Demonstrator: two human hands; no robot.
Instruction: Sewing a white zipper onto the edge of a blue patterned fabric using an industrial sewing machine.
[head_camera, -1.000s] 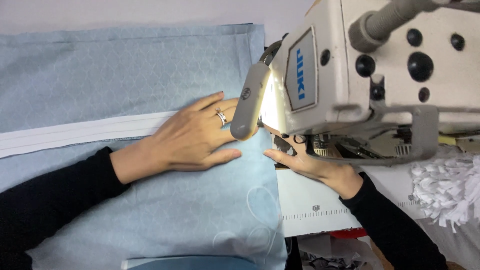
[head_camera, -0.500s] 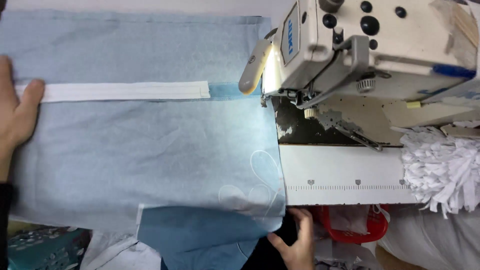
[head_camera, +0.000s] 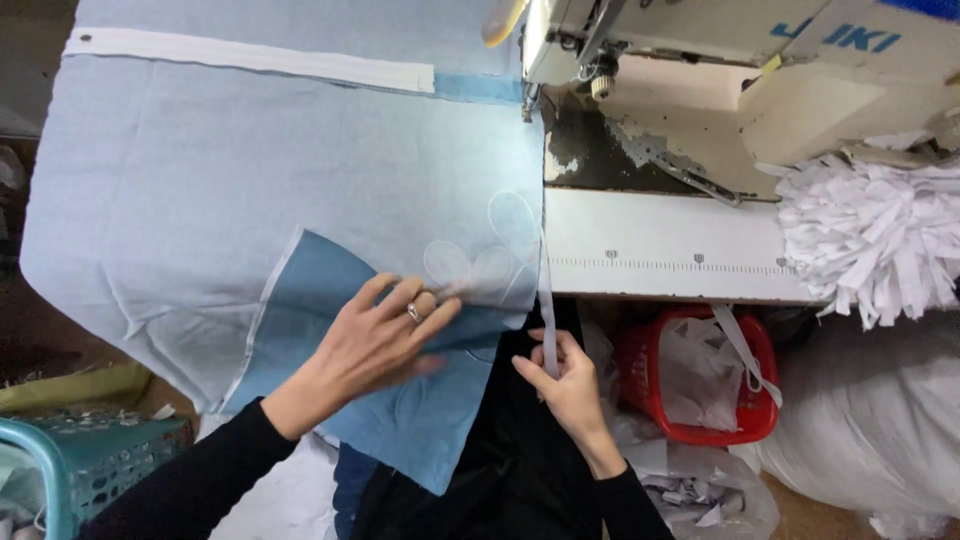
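A large light blue fabric panel (head_camera: 250, 190) lies spread on the sewing table, with a white strip (head_camera: 250, 58) stitched along its far edge. My left hand (head_camera: 375, 345), wearing a ring, rests flat with spread fingers on a darker blue fabric piece (head_camera: 400, 410) at the panel's near edge. My right hand (head_camera: 565, 380) pinches a narrow white tape (head_camera: 546, 300) that hangs down from the panel's right edge. The cream sewing machine (head_camera: 720, 70) stands at the top right, its needle area next to the panel's far right corner.
A pile of white strips (head_camera: 870, 230) lies on the right of the white table edge with ruler marks (head_camera: 680, 260). Below sit a red basket (head_camera: 700, 380) holding plastic, white bags (head_camera: 880, 420), and a teal basket (head_camera: 70, 470) at the lower left.
The view has dropped toward the near table edge. My left hand came from the far left onto the darker fabric piece, and my right hand rose to take the white tape.
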